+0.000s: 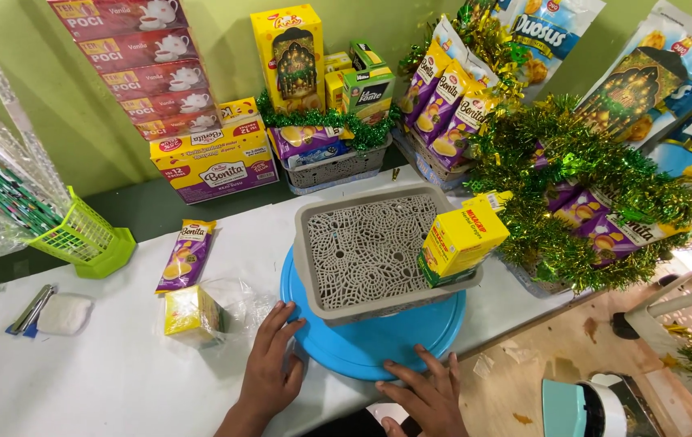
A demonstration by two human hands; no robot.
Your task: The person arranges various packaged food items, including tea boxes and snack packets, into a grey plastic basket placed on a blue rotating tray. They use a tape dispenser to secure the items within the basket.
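A white desk (103,380) runs along a green wall, stacked boxes and tinsel baskets crowding its far edge. Near the front edge a round blue tray (362,344) carries a grey perforated basket (362,251) with a yellow box (461,239) leaning in its right corner. Both hands lie open, flat: the left hand (271,364) at the tray's left rim, the right hand (425,392) seemingly touching its near rim. Bare desk lies left.

Two bare hands — left hand (269,368); right hand (427,396) — no sleeves, rings or gloves
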